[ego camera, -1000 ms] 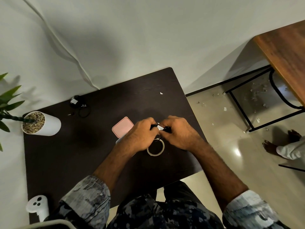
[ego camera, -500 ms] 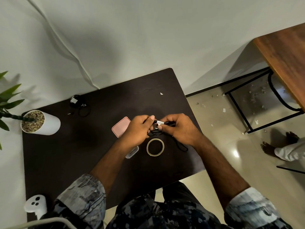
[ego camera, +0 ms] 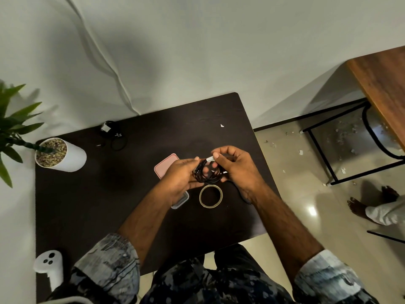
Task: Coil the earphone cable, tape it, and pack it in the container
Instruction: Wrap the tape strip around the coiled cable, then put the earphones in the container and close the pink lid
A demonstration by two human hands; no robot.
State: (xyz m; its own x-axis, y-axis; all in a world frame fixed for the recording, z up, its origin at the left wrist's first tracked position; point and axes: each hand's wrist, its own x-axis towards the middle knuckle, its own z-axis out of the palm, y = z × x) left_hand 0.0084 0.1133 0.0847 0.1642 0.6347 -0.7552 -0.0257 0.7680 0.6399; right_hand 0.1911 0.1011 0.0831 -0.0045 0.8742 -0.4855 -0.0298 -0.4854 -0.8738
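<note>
Both hands meet above the middle of the dark counter (ego camera: 92,205), sharing a bundle of black earphone cable (ego camera: 206,173) wound into a loose coil. The left hand (ego camera: 182,179) cups the coil from the left side, its fingers (ego camera: 195,160) closed around the loops, while the right hand (ego camera: 238,170) pinches a small white strip of tape (ego camera: 210,159) against the top of the coil between thumb and forefinger. A loose tail of the cable trails down past the right wrist onto the counter. Just below the hands, a roll of clear tape (ego camera: 210,196) lies flat on the counter. To the left of the hands sits a pink lid (ego camera: 165,165), and a clear container (ego camera: 182,200) peeks out from under the left wrist; most of it is hidden, so its contents cannot be made out. Farther off stand a white plant pot (ego camera: 65,156) at the left edge, a second tangle of black cord (ego camera: 114,137) near the back edge, and a white controller (ego camera: 49,263) at the near left corner.
</note>
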